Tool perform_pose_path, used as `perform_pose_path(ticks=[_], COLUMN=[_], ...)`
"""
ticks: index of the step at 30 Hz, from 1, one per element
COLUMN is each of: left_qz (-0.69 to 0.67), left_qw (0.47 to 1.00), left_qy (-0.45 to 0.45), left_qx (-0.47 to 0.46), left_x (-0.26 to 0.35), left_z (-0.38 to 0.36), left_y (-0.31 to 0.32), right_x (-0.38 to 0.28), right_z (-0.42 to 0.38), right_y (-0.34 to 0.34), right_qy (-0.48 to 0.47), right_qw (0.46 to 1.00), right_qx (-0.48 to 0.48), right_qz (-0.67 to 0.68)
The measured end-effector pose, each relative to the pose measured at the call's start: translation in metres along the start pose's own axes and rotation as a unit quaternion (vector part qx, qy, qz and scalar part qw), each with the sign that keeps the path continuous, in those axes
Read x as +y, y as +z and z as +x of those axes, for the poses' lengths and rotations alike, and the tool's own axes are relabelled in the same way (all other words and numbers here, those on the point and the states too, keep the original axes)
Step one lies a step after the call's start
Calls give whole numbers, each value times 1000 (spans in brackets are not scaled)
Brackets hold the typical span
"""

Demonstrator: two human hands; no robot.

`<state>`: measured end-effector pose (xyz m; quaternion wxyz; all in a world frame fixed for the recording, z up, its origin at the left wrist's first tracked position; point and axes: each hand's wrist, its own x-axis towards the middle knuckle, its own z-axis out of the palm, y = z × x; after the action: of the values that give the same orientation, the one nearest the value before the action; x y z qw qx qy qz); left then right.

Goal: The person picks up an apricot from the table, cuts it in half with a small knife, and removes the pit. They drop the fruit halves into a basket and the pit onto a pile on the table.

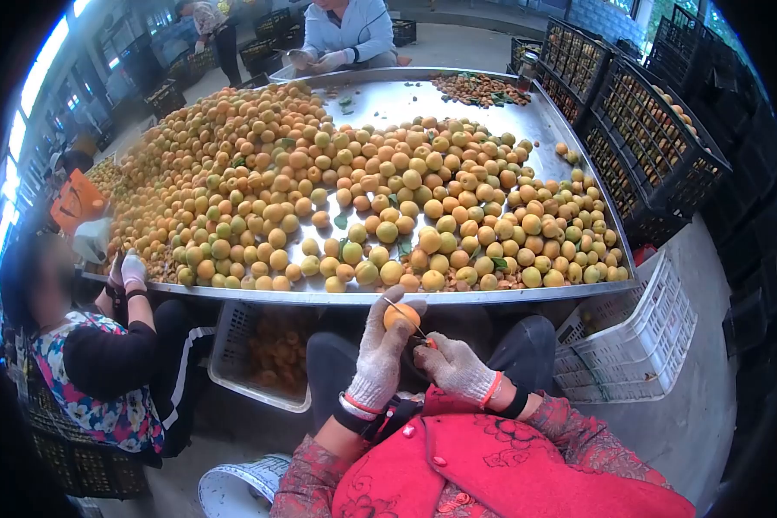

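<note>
My left hand [378,352], in a whitish knit glove, grips an orange apricot [401,316] just in front of the table's near edge. A small knife [429,343] with a red-orange handle is in my gloved right hand [462,373]. Its thin blade lies against the apricot, with the tip showing above the fruit. Beyond my hands, a large heap of apricots [388,231] covers much of the metal table [380,102], with a few green leaves among the fruit.
A white crate [626,345] stands to my right; another crate [302,397] holding orange pieces sits under the table's left side. Below is a white bucket [233,488]. Black crates [656,129] of fruit line the right. People sit at left [104,371] and across [350,34].
</note>
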<state>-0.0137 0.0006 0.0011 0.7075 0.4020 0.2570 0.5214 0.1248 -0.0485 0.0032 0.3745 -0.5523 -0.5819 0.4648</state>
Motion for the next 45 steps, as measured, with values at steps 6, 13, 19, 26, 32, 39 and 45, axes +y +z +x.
perform_pose_path(ticks=[6,13,19,26,32,39,45], left_qz=[-122,176,-6,-168,-75,-105,-172], left_qw=[979,984,997,961,985,989,976], left_qy=[-149,-9,-70,-212,-149,-95,-135], left_qx=[61,2,29,62,32,34,8], left_x=[-6,-10,-2,-4,-8,-49,-33], left_z=[-6,-4,-1,-3,2,4,4], left_y=[13,-5,4,9,-1,-11,-16], right_x=[12,6,-9,19,21,48,27], right_z=[-2,-5,-5,-8,-4,-2,7], right_y=[17,8,4,17,14,15,1], right_qy=[-41,40,25,14,14,-47,-12], right_qw=[997,995,998,997,998,997,995], right_qx=[53,3,-3,40,36,67,25], right_qz=[24,97,59,58,44,-3,-101])
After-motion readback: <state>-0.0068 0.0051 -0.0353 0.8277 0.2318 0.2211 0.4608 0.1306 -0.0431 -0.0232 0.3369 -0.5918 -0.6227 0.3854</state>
